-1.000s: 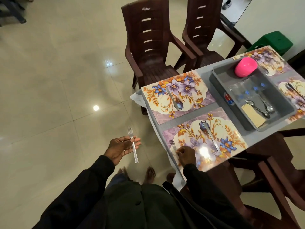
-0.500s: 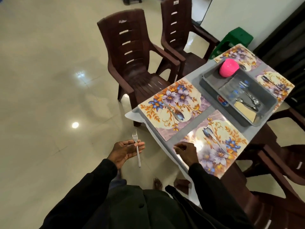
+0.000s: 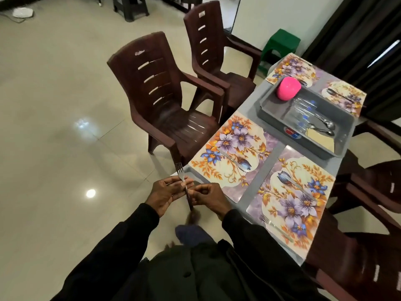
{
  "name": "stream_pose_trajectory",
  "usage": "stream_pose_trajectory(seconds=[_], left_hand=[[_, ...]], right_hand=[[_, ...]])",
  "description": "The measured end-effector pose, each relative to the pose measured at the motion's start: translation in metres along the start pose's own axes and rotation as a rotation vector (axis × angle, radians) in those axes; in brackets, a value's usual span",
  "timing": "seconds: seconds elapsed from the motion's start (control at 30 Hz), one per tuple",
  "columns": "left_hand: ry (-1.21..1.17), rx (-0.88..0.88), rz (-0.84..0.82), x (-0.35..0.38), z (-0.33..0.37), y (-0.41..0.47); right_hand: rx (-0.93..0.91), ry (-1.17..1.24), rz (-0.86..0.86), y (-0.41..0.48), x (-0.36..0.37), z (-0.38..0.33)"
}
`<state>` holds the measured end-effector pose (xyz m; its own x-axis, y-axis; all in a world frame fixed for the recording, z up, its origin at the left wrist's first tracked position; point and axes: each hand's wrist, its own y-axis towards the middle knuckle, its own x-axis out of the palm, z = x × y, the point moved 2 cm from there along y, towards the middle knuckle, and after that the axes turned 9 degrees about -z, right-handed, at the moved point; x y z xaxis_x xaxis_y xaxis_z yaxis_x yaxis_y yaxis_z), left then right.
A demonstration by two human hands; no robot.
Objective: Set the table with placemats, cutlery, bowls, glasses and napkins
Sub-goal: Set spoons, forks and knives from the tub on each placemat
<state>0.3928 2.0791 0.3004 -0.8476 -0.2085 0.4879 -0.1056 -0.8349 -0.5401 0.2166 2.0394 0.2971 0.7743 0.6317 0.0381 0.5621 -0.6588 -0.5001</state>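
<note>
Grey table (image 3: 267,170): tray (image 3: 271,114) label (image 3: 291,131) unreadable; left hand (image 3: 167,192), right hand (image 3: 208,197) hold fork (image 3: 181,175).

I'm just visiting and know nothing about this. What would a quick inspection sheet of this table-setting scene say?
Surface: grey table, four floral placemats laid.
Job's things: one cutlery piece across each near placemat; second fork on the nearest; grey tray holds pink bowl, glasses, spoons, napkins.
Clutter: nothing seen.
Hands: left hand and right hand both hold one fork beside the table corner.
Cables: possibly a cord by a white object on the far floor.
Surroundings: brown chairs, green stool, dark curtain, glossy tiled floor.
</note>
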Motion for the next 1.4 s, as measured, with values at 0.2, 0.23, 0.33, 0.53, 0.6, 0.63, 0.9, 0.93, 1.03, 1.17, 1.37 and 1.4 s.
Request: stream_pose_trajectory(seconds=[0.2,0.23,0.33,0.53,0.6,0.63,0.9,0.93,1.03,1.17,1.37,1.4], left_hand=[[0.063,-0.054,-0.008,-0.02,0.037,0.055],[0.046,-0.056,0.01,-0.025,0.046,0.066],[0.002,-0.055,0.097,-0.036,0.078,0.094],[0.093,-0.051,0.043,-0.037,0.134,0.153],[0.113,-0.063,0.002,-0.028,0.146,0.173],[0.108,-0.071,-0.014,-0.024,0.15,0.18],[0.157,-0.172,-0.092,0.01,0.171,0.249],[0.173,-0.189,-0.11,0.013,0.174,0.256],[0.229,-0.235,-0.159,0.021,0.181,0.273],[0.32,-0.308,-0.247,0.027,0.192,0.293],[0.43,-0.387,-0.403,0.03,0.222,0.321],[0.443,-0.403,-0.427,0.03,0.227,0.325]], right_hand=[[-0.043,-0.054,0.145,0.058,-0.019,-0.006],[-0.041,-0.052,0.155,0.069,-0.023,-0.01],[-0.021,-0.07,0.153,0.1,-0.034,-0.023],[0.006,-0.07,0.153,0.148,-0.056,-0.057],[-0.009,-0.111,0.169,0.16,-0.066,-0.071],[-0.018,-0.135,0.177,0.165,-0.071,-0.075],[-0.015,-0.127,0.367,0.178,-0.101,-0.085],[-0.004,-0.103,0.391,0.178,-0.103,-0.084],[0.039,-0.042,0.464,0.18,-0.104,-0.08],[0.066,0.032,0.575,0.188,-0.096,-0.085],[0.058,0.108,0.785,0.211,-0.073,-0.106],[0.07,0.123,0.817,0.216,-0.07,-0.109]])
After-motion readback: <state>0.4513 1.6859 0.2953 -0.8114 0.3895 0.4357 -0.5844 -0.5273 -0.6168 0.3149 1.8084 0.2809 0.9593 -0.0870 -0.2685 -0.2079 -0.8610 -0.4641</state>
